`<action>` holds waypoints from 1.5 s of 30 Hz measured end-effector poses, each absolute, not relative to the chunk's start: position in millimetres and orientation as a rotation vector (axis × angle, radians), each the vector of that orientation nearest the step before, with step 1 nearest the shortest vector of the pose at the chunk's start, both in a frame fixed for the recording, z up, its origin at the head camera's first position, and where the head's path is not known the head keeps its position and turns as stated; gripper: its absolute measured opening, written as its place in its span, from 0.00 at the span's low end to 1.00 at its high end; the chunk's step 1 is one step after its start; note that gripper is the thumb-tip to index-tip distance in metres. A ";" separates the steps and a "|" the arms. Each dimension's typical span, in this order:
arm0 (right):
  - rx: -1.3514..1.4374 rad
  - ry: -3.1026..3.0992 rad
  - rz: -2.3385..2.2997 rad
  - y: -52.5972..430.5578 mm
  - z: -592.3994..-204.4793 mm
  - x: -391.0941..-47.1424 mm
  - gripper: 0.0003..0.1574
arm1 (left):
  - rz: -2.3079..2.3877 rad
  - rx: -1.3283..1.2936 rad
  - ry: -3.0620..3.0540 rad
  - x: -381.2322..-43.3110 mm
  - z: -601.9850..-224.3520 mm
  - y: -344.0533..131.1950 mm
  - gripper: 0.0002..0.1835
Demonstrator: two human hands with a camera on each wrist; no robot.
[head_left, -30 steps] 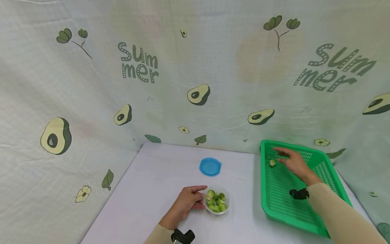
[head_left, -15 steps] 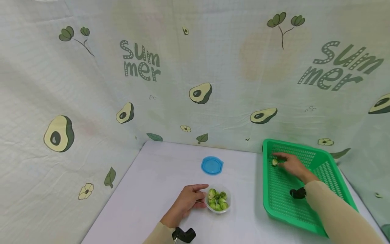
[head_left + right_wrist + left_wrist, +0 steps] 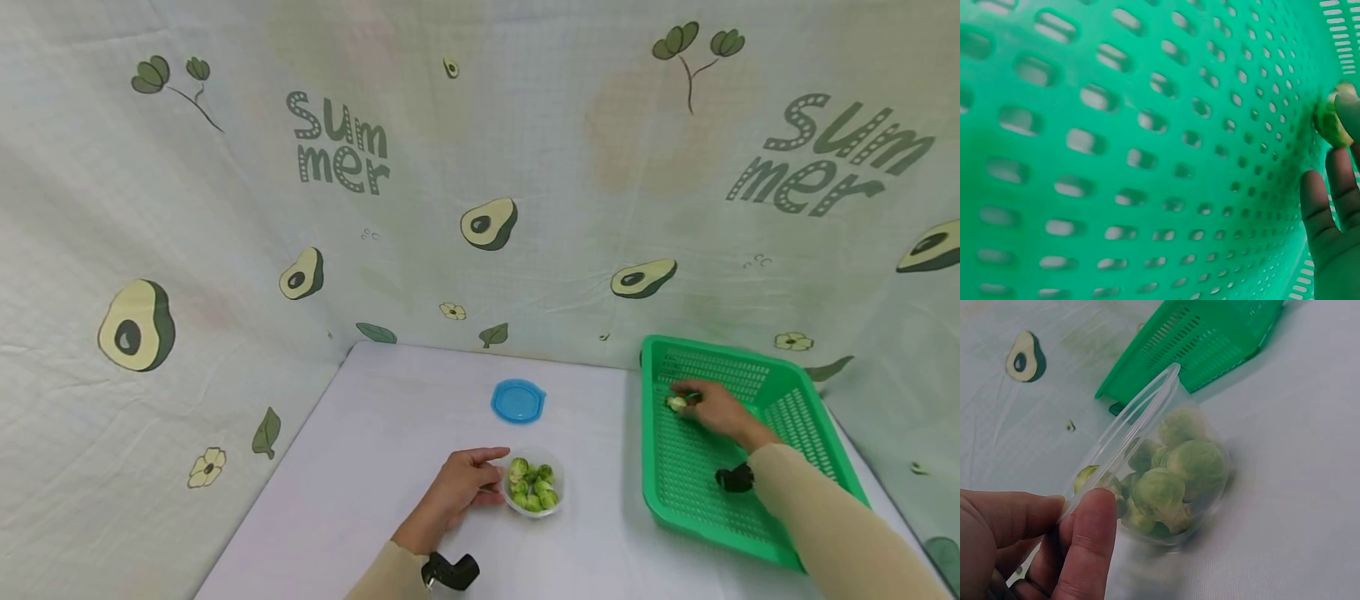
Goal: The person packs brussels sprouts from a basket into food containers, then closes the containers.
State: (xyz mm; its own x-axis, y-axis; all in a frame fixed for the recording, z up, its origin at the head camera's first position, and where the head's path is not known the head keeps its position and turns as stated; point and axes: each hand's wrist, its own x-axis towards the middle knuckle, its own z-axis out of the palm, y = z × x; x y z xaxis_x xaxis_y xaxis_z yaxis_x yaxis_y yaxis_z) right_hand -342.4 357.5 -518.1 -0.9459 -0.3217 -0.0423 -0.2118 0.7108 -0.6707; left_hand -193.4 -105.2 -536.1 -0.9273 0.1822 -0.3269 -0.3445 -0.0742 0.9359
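My left hand (image 3: 456, 490) pinches the rim of a clear round plastic container (image 3: 1175, 370) between thumb and finger. Several green Brussels sprouts (image 3: 1196, 465) lie inside the container, which stands on the white table. Over to the right, my right hand (image 3: 718, 410) is down in a green perforated basket (image 3: 648, 467). Its fingers pinch a single Brussels sprout (image 3: 677, 403) near the basket's left wall. In the right wrist view the thumb or a finger partly covers that sprout (image 3: 1327, 122), and two other fingers stick out below it.
A blue plastic lid (image 3: 517, 401) lies on the table (image 3: 390, 433) behind the container. A cloth printed with avocados (image 3: 489, 223) hangs along the back and the sides. The basket's raised walls surround my right hand.
My right hand has come down into the basket and closed its fingers on the Brussels sprout. My left hand has stayed at the container's rim. The head view has shifted slightly.
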 end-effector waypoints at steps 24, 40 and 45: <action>-0.346 2.892 -1.009 350.6 -495.9 -318.9 0.24 | 2.040 -0.164 1.863 -191.5 -536.1 -104.5 0.25; -0.282 2.984 -1.130 336.9 -461.8 -295.7 0.26 | 2.044 -0.159 1.870 -189.7 -534.5 -103.9 0.25; -0.223 2.983 -1.190 333.6 -453.5 -286.2 0.32 | 2.045 -0.149 1.867 -190.5 -534.1 -105.0 0.25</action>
